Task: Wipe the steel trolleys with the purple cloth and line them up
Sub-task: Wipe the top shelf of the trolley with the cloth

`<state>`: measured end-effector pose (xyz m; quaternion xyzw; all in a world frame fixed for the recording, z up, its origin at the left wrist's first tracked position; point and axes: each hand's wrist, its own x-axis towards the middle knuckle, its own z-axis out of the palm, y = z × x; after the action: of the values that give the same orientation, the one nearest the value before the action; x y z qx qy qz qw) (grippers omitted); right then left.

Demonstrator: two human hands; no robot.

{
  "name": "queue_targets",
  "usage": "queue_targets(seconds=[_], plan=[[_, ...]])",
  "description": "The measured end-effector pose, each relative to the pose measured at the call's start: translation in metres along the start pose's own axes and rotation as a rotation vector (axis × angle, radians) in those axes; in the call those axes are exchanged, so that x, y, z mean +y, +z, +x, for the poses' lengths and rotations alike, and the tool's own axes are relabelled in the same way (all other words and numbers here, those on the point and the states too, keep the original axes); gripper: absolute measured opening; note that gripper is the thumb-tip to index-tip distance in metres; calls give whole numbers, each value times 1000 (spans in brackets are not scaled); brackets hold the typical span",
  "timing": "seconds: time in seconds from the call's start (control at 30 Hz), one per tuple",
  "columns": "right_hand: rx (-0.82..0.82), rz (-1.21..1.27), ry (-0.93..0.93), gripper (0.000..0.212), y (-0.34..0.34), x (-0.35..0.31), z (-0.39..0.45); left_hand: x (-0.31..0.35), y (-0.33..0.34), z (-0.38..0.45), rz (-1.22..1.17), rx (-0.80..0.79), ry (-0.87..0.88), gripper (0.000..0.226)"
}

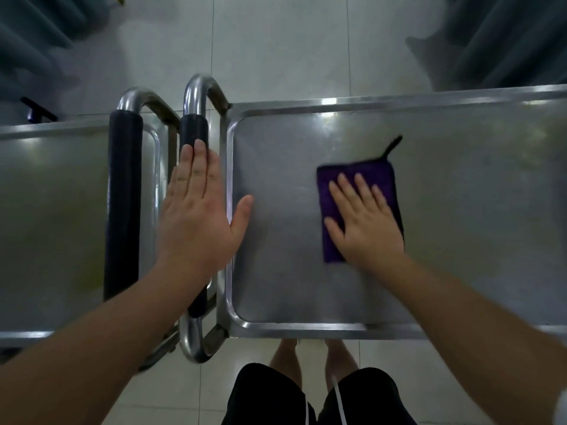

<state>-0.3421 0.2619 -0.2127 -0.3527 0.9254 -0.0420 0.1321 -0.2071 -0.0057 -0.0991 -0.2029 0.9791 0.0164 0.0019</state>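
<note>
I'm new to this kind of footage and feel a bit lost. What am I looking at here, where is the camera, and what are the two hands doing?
There is no machine here: a person wears a camera on the head, so the one picture looks down over their own arms. Two steel trolleys stand side by side on a tiled floor. The right hand lies flat, fingers straight, on a folded purple cloth, pressing it onto the top tray of the right trolley. The left hand is open, fingers straight, over that trolley's padded handle; whether it touches is unclear. The left trolley has a similar handle. Neither hand has a grip round anything.
</note>
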Motion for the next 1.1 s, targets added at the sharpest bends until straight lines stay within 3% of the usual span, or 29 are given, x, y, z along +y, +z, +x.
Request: queue_targets(seconds=[0.17, 0.3, 0.47, 0.6, 0.8, 0.93, 1.1], plan=[[-10, 37, 49, 77, -33, 14, 117, 3, -4, 0, 58, -30, -8, 89], [-25, 43, 92, 77, -42, 18, 147, 6, -6, 1, 49, -35, -24, 83], [-54, 52, 91, 76, -35, 12, 87, 7, -5, 2, 43, -30, -29, 77], [-35, 43, 48, 73, -12, 8, -18, 6, -6, 3, 37, -34, -28, 79], [-140, -25, 21, 72, 20, 31, -166, 8, -5, 3, 51, -36, -27, 80], [-164, -24, -22, 73, 20, 44, -156, 4, -3, 1, 74, -8, -5, 82], [-48, -23, -14, 73, -11, 83, -39, 1, -1, 1, 84, -13, -4, 86]])
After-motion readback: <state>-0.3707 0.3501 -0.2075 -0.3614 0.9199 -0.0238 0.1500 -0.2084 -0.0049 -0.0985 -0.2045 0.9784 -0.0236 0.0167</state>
